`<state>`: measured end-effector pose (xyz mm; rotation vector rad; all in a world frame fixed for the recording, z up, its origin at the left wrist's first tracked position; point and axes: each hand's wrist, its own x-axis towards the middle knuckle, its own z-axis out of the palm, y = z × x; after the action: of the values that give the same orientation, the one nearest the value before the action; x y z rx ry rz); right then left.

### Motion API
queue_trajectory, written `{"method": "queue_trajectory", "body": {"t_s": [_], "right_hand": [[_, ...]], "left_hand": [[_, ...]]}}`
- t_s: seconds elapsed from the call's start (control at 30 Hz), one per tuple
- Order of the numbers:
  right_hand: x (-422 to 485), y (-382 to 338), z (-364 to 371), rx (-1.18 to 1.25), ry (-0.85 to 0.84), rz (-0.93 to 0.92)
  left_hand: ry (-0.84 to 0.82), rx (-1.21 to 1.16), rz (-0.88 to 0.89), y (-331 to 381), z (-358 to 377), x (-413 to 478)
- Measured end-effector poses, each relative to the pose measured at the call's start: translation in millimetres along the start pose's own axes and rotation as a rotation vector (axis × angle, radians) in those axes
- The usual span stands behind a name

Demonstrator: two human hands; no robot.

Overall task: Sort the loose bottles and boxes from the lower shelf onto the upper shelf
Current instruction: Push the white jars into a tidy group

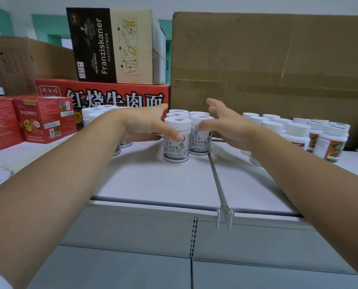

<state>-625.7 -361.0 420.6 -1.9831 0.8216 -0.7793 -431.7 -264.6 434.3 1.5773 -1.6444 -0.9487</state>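
On the white upper shelf (153,180) stands a cluster of several white bottles with black-and-white labels (177,142). My left hand (147,124) rests against the cluster's left side, thumb across the front bottle. My right hand (226,124) is at the cluster's right side, fingers spread, thumb near the second front bottle (201,140). Neither hand encloses a bottle. More white bottles (94,113) stand behind my left wrist. Bottles with orange and green labels (328,140) stand in rows to the right. The lower shelf is out of view.
Red boxes (44,119) stand at the left. A long red carton (103,94) carries a Franziskaner box (115,46) behind the bottles. A big brown carton (267,65) fills the back right. A metal divider (217,182) runs front to back across the shelf.
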Motion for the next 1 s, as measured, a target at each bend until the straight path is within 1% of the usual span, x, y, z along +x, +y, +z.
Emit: {"method": "queue_trajectory", "body": {"t_s": [0.07, 0.13, 0.2, 0.27, 0.33, 0.43, 0.53, 0.63, 0.73, 0.8, 0.9, 1.0], "right_hand": [[0, -5, -2, 0.064, 0.055, -0.021], [0, -13, -4, 0.082, 0.146, -0.067], [-3, -25, -3, -0.036, 0.232, -0.132], [-4, -39, -2, -0.177, 0.269, -0.186], [-3, -57, 5, -0.247, 0.260, -0.210], [0, -84, 25, -0.291, 0.204, -0.215], [10, -104, 59, -0.238, 0.151, -0.220], [23, -109, 99, -0.126, 0.101, -0.170], [34, -109, 138, 0.002, 0.095, -0.081], [43, -107, 155, 0.077, 0.129, -0.037], [58, -101, 169, 0.099, 0.214, 0.072], [74, -88, 176, 0.191, 0.269, 0.130]], "left_hand": [[0.038, -0.007, 0.004, 5, -2, -4], [0.051, 0.048, 0.000, 14, -5, -9], [0.058, 0.071, -0.006, 26, -8, -19], [0.078, 0.158, -0.002, 37, -15, -28], [0.107, 0.279, 0.006, 46, -25, -41], [0.157, 0.271, 0.015, 50, -50, -60], [0.178, 0.325, -0.001, 38, -78, -74], [0.146, 0.399, -0.037, 18, -95, -82], [0.100, 0.377, -0.018, -1, -107, -81], [0.087, 0.329, 0.013, -13, -114, -80], [0.053, 0.269, 0.042, -27, -124, -81], [0.028, 0.244, 0.133, -43, -135, -78]]}}
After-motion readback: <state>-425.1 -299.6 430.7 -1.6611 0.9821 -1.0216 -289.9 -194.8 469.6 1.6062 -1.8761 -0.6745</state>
